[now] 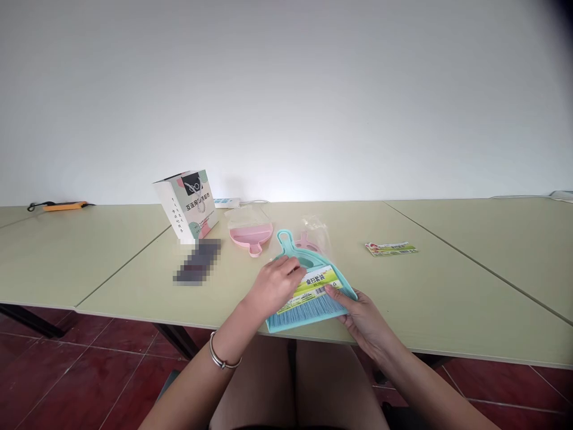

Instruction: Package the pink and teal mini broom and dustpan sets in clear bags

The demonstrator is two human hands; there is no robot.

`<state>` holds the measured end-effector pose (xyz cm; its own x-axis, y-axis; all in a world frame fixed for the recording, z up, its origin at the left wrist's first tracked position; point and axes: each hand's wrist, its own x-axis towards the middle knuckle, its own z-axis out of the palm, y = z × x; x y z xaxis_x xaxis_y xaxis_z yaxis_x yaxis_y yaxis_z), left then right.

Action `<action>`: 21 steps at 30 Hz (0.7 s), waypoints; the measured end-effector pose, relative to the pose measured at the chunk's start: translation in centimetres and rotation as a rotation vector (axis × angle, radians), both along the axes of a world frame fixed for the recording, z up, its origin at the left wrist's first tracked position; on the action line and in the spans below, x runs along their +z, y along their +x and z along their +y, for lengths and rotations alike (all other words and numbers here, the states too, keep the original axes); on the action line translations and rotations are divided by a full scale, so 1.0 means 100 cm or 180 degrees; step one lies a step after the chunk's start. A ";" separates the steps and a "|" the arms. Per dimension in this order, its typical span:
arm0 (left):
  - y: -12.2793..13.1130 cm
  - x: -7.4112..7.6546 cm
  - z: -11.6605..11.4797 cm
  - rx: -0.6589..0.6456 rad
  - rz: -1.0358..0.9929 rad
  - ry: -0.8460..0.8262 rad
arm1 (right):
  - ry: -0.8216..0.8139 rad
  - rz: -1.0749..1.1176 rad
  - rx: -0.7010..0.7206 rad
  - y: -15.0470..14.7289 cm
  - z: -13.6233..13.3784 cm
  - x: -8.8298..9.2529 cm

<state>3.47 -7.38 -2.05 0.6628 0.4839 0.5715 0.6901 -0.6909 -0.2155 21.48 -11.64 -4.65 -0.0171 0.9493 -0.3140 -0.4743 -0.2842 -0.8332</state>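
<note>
The turquoise dustpan set [308, 310] lies between the hands, its handle [285, 240] and long axis pointing away, slightly leftward. Left hand [275, 286] curls above, pinch unclear; right hand [363, 319] pinches the right edge.

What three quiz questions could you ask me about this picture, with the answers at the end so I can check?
1. Which arm wears the silver bracelet, left or right?
2. True or false: the right hand is holding the turquoise dustpan at its edge.
3. What lies on the table to the right of the turquoise dustpan? a) the paper bag b) a printed card c) the orange object

Key:
1. Left.
2. True.
3. b
</note>
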 end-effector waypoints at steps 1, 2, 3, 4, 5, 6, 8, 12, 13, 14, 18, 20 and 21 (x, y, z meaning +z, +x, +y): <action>-0.002 0.000 -0.001 -0.0015 -0.0013 -0.0012 | 0.0002 0.0086 -0.0069 -0.001 0.000 -0.001; -0.005 0.000 -0.002 -0.0001 -0.0049 -0.0039 | -0.0009 0.0162 -0.0138 -0.002 0.000 -0.001; -0.009 0.000 -0.002 0.0030 -0.0106 -0.0079 | -0.0028 0.0226 -0.0202 -0.003 -0.001 -0.002; -0.014 0.000 -0.003 0.0062 -0.0180 -0.0127 | -0.0046 0.0282 -0.0257 -0.004 -0.001 -0.003; -0.018 0.000 -0.004 0.0075 -0.0254 -0.0184 | -0.0063 0.0331 -0.0302 -0.004 -0.002 -0.003; -0.022 0.000 -0.006 0.0056 -0.0314 -0.0246 | -0.0070 0.0374 -0.0338 -0.005 -0.002 -0.003; -0.024 0.000 -0.009 -0.0092 -0.0355 -0.0379 | -0.0041 0.0430 -0.0359 -0.007 -0.003 -0.004; -0.016 0.001 -0.015 -0.0484 -0.0209 -0.0555 | 0.0019 0.0364 -0.0200 -0.013 -0.005 -0.005; -0.013 0.002 -0.017 -0.0545 -0.0200 -0.0579 | 0.0016 0.0354 -0.0168 -0.014 -0.005 -0.005; -0.012 0.002 -0.019 -0.0595 -0.0220 -0.0595 | 0.0009 0.0360 -0.0157 -0.015 -0.005 -0.005; -0.019 -0.001 -0.026 -0.0416 -0.0982 -0.0339 | -0.0011 0.0471 -0.0257 -0.013 -0.006 -0.005; -0.027 -0.005 -0.026 0.0088 -0.2013 -0.0218 | -0.0020 0.0513 -0.0285 -0.012 -0.006 -0.004; -0.030 -0.007 -0.024 0.0370 -0.2651 -0.0340 | -0.0026 0.0526 -0.0282 -0.011 -0.006 -0.004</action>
<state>0.48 -9.80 -2.73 -0.0117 0.6020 0.7984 0.6625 -0.5934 0.4571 20.34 -12.20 -5.02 0.0145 0.9468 -0.3216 -0.6280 -0.2417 -0.7397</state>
